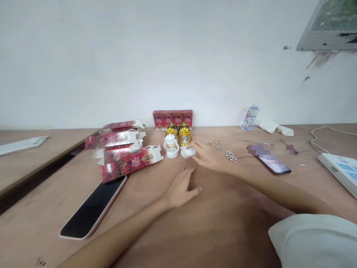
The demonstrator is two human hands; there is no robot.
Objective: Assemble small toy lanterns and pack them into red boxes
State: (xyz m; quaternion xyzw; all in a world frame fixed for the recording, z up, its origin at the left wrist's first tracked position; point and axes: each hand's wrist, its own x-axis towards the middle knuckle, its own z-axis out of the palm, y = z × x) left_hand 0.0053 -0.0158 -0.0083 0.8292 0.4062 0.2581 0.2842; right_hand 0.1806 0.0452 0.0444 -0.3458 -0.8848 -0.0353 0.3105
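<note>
My right hand (206,155) reaches forward with its fingers closed on a white lantern (187,152). That lantern seems tipped over, and the fingers hide part of it. My left hand (180,188) lies palm down on the table nearer to me, holding nothing, its thumb apart from the fingers. Left of the held lantern a second white lantern (171,147) stands upright with a clear middle. Gold lanterns (184,137) stand just behind the white ones. Past my right wrist lie a small heap of thin metal pieces (216,146) and several round, coin-like silver cells (231,156).
Red printed boxes (173,118) stand in a row by the wall. Flattened red cartons (131,163) pile up at left, over a phone (93,208). At right are another phone (272,162), a screwdriver (258,142), a bottle (250,117), tissues (269,126) and a power strip (340,171).
</note>
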